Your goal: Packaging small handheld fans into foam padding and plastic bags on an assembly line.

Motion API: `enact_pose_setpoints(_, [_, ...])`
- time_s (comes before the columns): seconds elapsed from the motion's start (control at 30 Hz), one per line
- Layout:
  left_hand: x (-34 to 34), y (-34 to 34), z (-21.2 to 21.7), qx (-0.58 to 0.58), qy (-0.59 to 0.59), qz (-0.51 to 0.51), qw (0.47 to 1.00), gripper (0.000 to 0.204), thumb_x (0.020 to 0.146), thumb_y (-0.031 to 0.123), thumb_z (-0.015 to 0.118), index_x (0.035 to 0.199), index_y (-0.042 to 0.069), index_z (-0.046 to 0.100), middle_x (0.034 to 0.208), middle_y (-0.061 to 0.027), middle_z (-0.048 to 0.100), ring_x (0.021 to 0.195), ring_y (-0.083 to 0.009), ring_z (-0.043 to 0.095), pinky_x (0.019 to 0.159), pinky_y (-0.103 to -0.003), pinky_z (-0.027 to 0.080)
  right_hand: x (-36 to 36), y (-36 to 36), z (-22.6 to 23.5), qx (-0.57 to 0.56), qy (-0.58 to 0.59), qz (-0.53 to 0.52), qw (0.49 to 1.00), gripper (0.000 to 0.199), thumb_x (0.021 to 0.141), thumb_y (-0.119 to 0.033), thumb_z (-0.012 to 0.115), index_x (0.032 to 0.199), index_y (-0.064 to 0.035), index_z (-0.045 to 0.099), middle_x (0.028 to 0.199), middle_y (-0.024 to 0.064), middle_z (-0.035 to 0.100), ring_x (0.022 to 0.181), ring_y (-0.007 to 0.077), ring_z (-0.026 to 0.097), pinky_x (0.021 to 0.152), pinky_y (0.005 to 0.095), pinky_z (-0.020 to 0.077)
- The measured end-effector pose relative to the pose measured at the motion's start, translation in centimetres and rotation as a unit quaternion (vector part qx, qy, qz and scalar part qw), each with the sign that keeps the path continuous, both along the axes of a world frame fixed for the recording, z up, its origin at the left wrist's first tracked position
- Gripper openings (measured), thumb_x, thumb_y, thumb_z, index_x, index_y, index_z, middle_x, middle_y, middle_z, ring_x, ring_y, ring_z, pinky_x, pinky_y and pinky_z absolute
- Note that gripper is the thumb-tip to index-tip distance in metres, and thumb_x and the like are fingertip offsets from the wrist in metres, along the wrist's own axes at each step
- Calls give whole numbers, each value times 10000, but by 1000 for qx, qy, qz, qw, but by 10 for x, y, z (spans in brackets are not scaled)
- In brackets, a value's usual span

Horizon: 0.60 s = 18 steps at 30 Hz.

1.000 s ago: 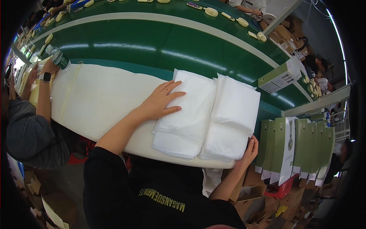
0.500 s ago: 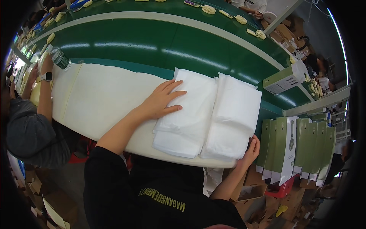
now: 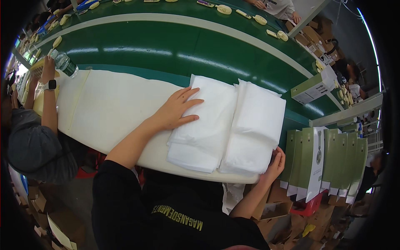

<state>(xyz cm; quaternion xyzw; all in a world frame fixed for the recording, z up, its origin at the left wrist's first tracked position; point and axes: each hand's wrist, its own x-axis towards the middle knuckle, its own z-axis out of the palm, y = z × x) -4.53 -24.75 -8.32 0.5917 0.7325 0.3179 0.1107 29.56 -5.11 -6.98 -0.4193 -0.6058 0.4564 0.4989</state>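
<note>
Two stacks of thin white sheets or bags lie side by side on the pale worktop, the left stack [image 3: 208,125] slightly tilted and the right stack [image 3: 257,129] close beside it. My left hand [image 3: 177,109] rests flat on the left stack's left edge, fingers spread. At the lower right corner of the right stack is my right hand [image 3: 275,166], its fingers curled by the edge. What those fingers grip, if anything, is hidden by the stack and shadow.
Behind the worktop [image 3: 121,100] runs a green conveyor [image 3: 166,46]; handheld fans [image 3: 224,9] lie beyond its rail. A green-and-white box [image 3: 313,86] and upright green cartons [image 3: 316,162] stand right. A clear bottle [image 3: 66,64] is left, near a co-worker's arm [image 3: 49,100].
My hands and both stacks stay put. The fans beyond the rail have slid slightly left, and the box at the right has shifted a little right. The co-worker's hand at left has moved.
</note>
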Motion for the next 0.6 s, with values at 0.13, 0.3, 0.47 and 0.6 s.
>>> enact_pose_setpoints(0.13, [-1,-1,-1,1,3,-1,1000,482,890,375,598,1315,162,523,1497,-117,310,1387,-343,234,1129,-441,226,-3,-1,0,-3,14,-2,1000,256,990,-172,467,1065,18,620,930,68,628,869,137,560,838,280,440])
enact_pose_setpoints(0.3, [-2,0,-2,5,5,-2,1000,476,889,371,599,1311,162,525,1496,-116,310,1385,-344,239,1127,-441,230,3,1,-2,-13,48,10,999,253,993,-167,464,1078,21,612,930,79,629,870,146,566,842,286,448])
enact_pose_setpoints(0.47, [-3,-3,-1,6,1,-2,1000,471,889,367,599,1309,165,528,1496,-113,312,1383,-344,243,1127,-440,232,1,1,-2,-10,52,10,999,252,996,-162,457,1086,22,605,929,86,630,868,151,570,844,290,454])
enact_pose_setpoints(0.6, [-4,-3,-1,6,4,0,1000,468,889,363,600,1309,167,529,1495,-113,315,1384,-342,243,1127,-439,231,0,-1,-2,-11,61,15,998,250,998,-159,454,1090,22,601,928,89,631,867,153,571,841,293,457])
